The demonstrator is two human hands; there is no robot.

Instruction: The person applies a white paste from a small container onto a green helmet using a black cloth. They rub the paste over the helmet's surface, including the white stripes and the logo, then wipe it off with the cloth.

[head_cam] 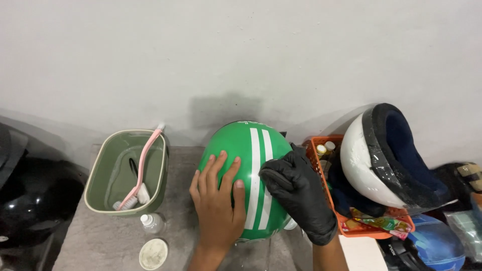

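Note:
A green helmet with two white stripes rests on a grey table top against the wall. My left hand is bare and lies flat on the helmet's left side, fingers spread. My right hand wears a black glove and presses on the helmet's right side beside the stripes, its fingers curled. Whether anything is under the gloved fingers cannot be seen.
A green tub at left holds water and a pink brush. A small clear bottle and a round white lid lie in front of it. An orange basket with small bottles and a white helmet stands at right; a black helmet sits far left.

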